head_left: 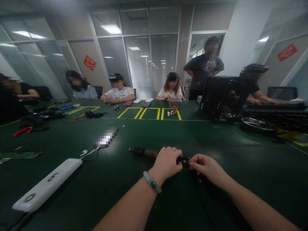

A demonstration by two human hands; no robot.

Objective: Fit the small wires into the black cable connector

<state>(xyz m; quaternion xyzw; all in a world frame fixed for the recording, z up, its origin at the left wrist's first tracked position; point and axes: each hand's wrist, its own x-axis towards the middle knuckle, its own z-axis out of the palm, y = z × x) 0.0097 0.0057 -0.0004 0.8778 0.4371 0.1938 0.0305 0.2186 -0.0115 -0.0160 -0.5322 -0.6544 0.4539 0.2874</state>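
Note:
A dark electric screwdriver point(148, 152) lies low over the green table, its narrow nose toward the left. My left hand point(167, 160), with a jade-coloured bangle point(152, 182) on the wrist, is wrapped around its body. At the screwdriver's right end, a small black connector point(185, 161) shows between my two hands. My right hand point(204, 166) pinches at this connector with thumb and fingertips. A dark cable point(200, 180) appears below the right hand, though its course is hard to follow. Whether the connector is seated in the screwdriver is hidden by my fingers.
To the left are a white power bank point(49, 184) marked 3, a lit phone point(106, 138), a green circuit board point(21, 155) and red-handled pliers point(22, 131). A black computer case point(220, 99) and a metal bowl point(257, 124) stand right. Several people sit across the table.

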